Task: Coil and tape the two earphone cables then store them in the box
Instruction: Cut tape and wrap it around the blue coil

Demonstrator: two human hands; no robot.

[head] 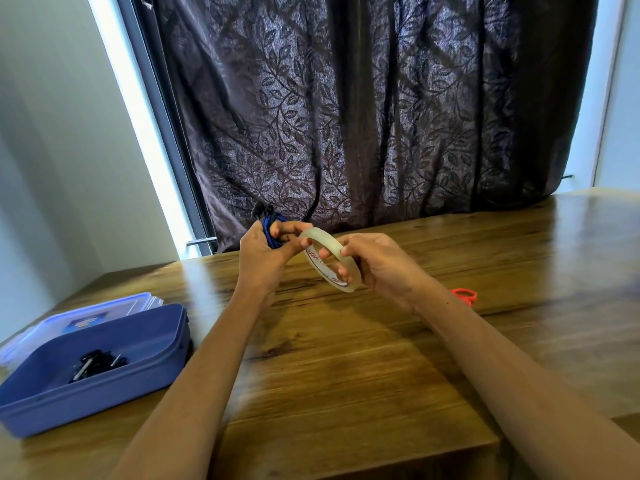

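Note:
My left hand [265,252] grips a coiled blue earphone cable [269,227], its black earbuds sticking up above my fingers. Its fingertips also touch the rim of a clear tape roll [329,252]. My right hand [374,263] holds that roll, fingers through its hole, above the wooden table [346,358]. A blue box [145,341] stands open at the left, with a black coiled earphone [97,363] lying inside.
The box's clear lid [104,311] lies behind the box. Red scissor handles [465,295] peek out behind my right forearm. A dark patterned curtain [363,116] hangs at the table's far edge. The table's front edge is near the frame's bottom.

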